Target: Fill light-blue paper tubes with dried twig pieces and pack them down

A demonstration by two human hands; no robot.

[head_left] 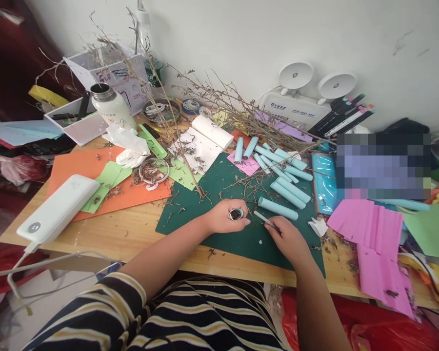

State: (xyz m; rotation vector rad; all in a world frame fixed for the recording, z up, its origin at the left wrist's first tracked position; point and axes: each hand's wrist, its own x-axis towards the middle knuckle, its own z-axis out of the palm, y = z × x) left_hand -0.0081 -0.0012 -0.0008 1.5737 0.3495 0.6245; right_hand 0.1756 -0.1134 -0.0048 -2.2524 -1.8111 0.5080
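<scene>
My left hand (225,217) is wrapped round a rolled light-blue paper tube (231,215), its open end facing up with dark dry crumbs inside. My right hand (288,239) grips a thin whitish stick (261,217) whose tip points toward the tube, a short gap apart. Both hands are over a dark green cutting mat (212,243). Just beyond the right hand lies another light-blue paper tube (278,208). Several more blue tubes (290,192) are piled behind it, some on a pink paper square (244,163).
Dry branches (234,105) stretch along the back. A white power bank (58,209) with a cable lies left on orange paper (76,165), near a white bottle (109,105). Pink paper (369,229) hangs over the right front edge. A white twin-disc device (296,107) stands against the wall.
</scene>
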